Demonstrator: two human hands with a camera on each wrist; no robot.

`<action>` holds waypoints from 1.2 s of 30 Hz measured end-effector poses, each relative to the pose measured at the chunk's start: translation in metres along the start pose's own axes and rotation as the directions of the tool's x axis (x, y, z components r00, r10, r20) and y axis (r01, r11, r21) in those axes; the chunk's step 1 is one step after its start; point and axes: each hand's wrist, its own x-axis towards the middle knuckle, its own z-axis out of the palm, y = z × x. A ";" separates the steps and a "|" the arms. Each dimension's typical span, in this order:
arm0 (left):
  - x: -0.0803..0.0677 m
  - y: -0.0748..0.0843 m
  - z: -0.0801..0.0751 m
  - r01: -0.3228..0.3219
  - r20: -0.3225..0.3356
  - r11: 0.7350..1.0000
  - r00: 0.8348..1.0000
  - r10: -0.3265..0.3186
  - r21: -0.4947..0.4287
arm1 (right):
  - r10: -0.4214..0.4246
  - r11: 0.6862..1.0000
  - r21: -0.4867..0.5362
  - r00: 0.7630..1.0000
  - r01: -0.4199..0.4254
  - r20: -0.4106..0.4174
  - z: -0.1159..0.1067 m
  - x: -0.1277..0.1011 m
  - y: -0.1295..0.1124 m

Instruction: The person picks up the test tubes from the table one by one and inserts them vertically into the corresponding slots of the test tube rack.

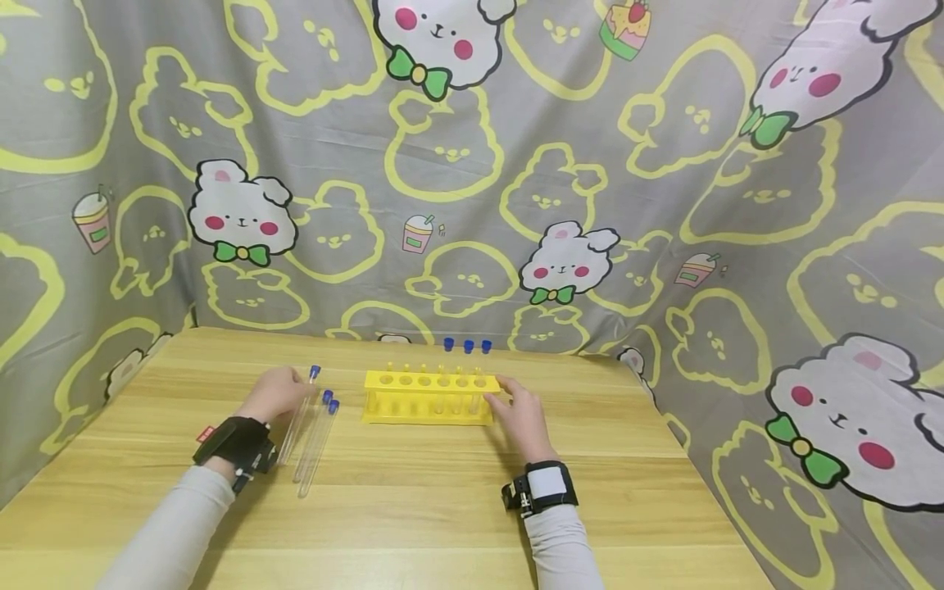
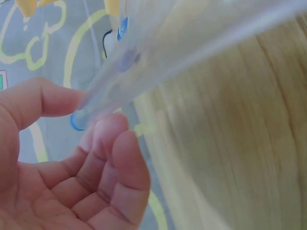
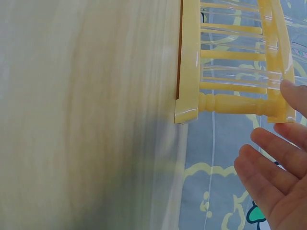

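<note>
The left hand is pinching a capped test tube, its long axis running toward one o'clock. The right hand, fingers relaxed, is touching the yellow rack at its three o'clock end.

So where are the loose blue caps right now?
In the head view, three blue caps sit in a row on the table, just behind the yellow rack, right of centre.

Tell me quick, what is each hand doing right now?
Left hand: pinching a clear plastic test tube with a blue cap.
Right hand: open, straight fingers touching the end of the yellow plastic test tube rack.
</note>
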 end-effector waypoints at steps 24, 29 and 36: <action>-0.015 0.041 -0.019 -0.141 -0.453 0.989 0.885 0.105 -0.045 | 0.014 1.000 -0.002 1.000 -0.014 -0.003 0.001 0.000 0.000; -0.012 0.057 -0.020 -0.191 -0.518 0.979 0.846 0.127 -0.072 | 0.022 1.000 0.000 1.000 -0.022 0.000 0.000 -0.001 0.000; -0.006 0.084 -0.022 -0.292 -0.606 0.951 0.776 0.173 -0.103 | 0.009 1.000 -0.010 1.000 -0.009 -0.002 0.001 0.000 0.002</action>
